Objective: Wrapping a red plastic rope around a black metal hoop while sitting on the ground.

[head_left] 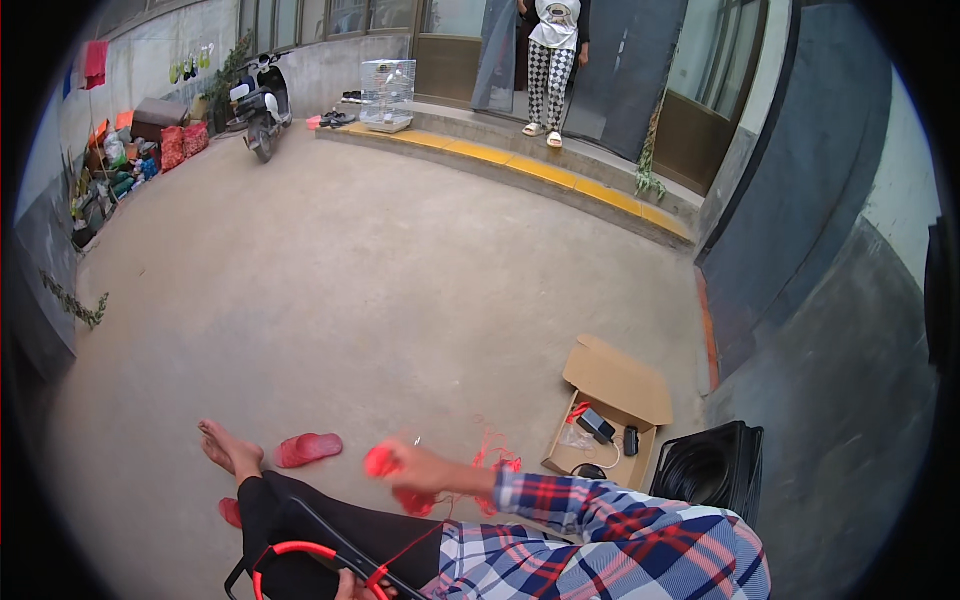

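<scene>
My right hand point(408, 466), smeared by motion, is stretched out over the floor beyond my lap, closed around a ball of red yarn point(380, 461). Low in the picture, my left hand point(350, 586) shows only in part, its fingers on a black curved tube frame point(325, 527) that rests on my legs. Red yarn is wound round parts of this frame, and a taut red strand point(412, 546) runs up from beside the left hand. Loose red yarn point(492, 462) lies tangled on the ground behind my right forearm.
An open cardboard box point(615, 405) holding a dark device and cables stands right, beside a black crate point(708, 465) of coiled cable. Red slippers point(308, 450) lie by my bare foot. A scooter point(264, 105), wire cage point(388, 95) and a standing person point(553, 60) are farther off.
</scene>
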The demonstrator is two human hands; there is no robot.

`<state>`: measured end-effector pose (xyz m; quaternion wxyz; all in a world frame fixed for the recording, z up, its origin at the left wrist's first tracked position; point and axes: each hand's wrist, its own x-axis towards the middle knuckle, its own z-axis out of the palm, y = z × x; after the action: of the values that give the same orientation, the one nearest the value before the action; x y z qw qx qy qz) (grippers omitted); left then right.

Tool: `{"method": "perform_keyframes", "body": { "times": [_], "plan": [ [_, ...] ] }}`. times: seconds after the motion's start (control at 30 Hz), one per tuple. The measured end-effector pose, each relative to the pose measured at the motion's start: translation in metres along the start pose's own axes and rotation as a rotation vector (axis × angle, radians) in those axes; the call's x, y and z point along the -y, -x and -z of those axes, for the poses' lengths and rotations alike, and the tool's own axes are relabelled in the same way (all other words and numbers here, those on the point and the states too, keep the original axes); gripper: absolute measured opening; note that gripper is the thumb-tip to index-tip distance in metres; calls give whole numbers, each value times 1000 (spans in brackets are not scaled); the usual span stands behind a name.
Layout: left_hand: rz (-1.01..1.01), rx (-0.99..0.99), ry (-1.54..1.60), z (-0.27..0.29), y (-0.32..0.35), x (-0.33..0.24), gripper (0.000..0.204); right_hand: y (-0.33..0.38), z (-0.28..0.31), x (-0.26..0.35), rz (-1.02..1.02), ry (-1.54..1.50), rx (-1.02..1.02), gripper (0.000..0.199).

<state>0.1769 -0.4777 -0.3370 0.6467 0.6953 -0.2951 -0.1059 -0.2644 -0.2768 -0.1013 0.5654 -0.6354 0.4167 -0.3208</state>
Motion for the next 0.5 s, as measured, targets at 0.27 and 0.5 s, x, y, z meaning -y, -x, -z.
{"method": "perform_keyframes", "body": {
  "times": [0.27, 0.5],
  "plan": [
    [-310, 113, -552, 4, 17, -4, 63, 3, -126, 26, 918, 780, 662, 34],
    [-329, 93, -631, 16, -13, 28, 61, 6, -99, 40, 849, 415, 65, 42]
  ]
}}
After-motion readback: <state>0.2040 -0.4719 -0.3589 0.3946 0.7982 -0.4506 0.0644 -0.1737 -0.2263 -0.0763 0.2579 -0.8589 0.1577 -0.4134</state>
